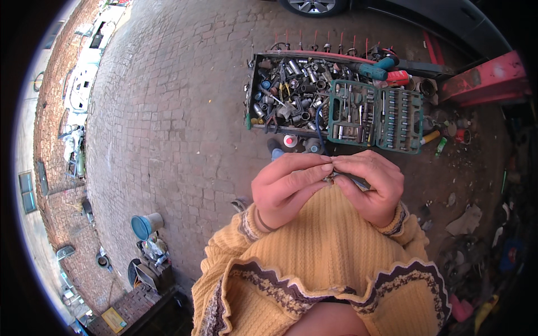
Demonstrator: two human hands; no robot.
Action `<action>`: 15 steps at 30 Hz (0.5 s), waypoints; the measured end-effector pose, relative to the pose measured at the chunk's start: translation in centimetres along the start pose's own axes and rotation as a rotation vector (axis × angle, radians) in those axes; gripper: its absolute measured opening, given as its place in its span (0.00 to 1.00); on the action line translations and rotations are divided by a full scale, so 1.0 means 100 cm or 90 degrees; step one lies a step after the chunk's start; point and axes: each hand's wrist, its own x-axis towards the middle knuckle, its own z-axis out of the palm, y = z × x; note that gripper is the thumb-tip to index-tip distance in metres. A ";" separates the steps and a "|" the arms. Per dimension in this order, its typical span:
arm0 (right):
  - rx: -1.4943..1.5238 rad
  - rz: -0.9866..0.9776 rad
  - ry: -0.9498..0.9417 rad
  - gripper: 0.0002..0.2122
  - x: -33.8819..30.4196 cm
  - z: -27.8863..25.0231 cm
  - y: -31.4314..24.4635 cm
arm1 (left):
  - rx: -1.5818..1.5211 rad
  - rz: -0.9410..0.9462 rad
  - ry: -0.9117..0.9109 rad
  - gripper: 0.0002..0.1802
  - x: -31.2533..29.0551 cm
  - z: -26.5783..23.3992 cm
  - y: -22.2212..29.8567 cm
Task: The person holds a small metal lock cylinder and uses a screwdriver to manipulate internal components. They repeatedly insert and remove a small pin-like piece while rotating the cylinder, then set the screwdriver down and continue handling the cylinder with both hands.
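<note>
A small dark piece (357, 181), its kind hard to tell, is between the hands at the centre of the dial. The left hand (288, 182) pinches at its nine o'clock end, fingertips pressed together; the right hand (371, 182) pinches it from three o'clock, fingers curled over most of it. The grip rests on fingertips, so a slip could drop the piece onto the paving (168, 140) or, if it flew toward twelve, among the loose sockets (295, 68), where it would be hard to find. Pressing with fingertips so close together might also nip the skin

Counted outward: one piece; two hands; one white bottle (290, 141) at ten o'clock; one green socket case (419, 120), two halves open, at one; one metal tray (250, 92) toward eleven, its sockets too jumbled to count; one red can (397, 78) at one, beyond the case; one blue bucket (140, 227) between eight and nine; one car wheel (315, 5) at twelve
</note>
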 end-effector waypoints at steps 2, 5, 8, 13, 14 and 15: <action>-0.005 -0.001 -0.004 0.10 0.000 -0.001 -0.001 | 0.029 0.016 -0.004 0.18 0.001 0.000 0.000; -0.016 -0.014 0.018 0.11 0.001 0.000 -0.001 | 0.043 0.028 0.001 0.17 0.003 0.002 0.000; -0.032 -0.028 0.029 0.11 0.002 0.000 0.000 | 0.050 0.038 -0.001 0.18 0.003 0.003 -0.001; -0.077 -0.071 0.037 0.10 0.004 0.000 0.000 | 0.071 0.023 0.016 0.22 0.002 0.005 0.000; -0.087 -0.081 0.038 0.10 0.004 0.000 0.000 | 0.074 0.027 0.019 0.23 0.002 0.005 0.000; -0.097 -0.090 0.039 0.10 0.004 0.000 0.001 | 0.075 0.027 0.021 0.24 0.002 0.006 0.000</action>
